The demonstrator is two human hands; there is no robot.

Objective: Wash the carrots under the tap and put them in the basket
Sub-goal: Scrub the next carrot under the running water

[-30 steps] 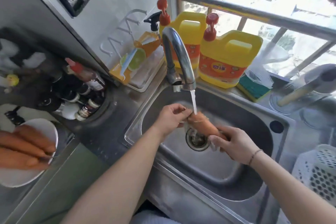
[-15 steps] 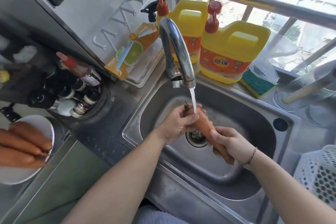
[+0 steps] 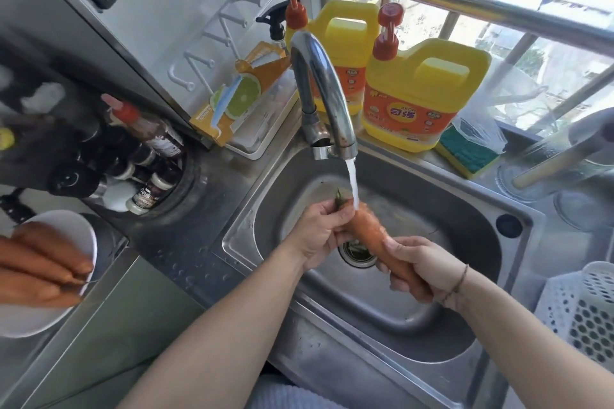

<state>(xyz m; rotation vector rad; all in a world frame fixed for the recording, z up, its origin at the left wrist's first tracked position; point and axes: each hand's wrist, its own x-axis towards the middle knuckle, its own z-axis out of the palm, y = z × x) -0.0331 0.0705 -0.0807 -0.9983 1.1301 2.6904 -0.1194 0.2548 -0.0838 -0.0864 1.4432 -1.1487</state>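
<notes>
An orange carrot (image 3: 370, 230) is held over the steel sink (image 3: 392, 315), its green-stubbed top right under the water running from the tap (image 3: 324, 96). My left hand (image 3: 320, 232) grips the carrot's thick top end. My right hand (image 3: 422, 267) is curled round its thin lower end, hiding the tip. Several more carrots (image 3: 40, 266) lie on a white plate (image 3: 43, 319) at the far left. The white perforated basket (image 3: 584, 312) stands at the right edge, partly cut off.
Two yellow detergent jugs (image 3: 418, 93) and a green sponge (image 3: 465, 153) stand behind the sink by the window. A tray with a peeler pack (image 3: 246, 103) sits left of the tap. Dark sauce bottles (image 3: 146, 156) crowd the counter's left recess.
The carrot has shifted so its top end now sits under the stream. My left hand slid up to that end, and my right hand moved down towards the tip.
</notes>
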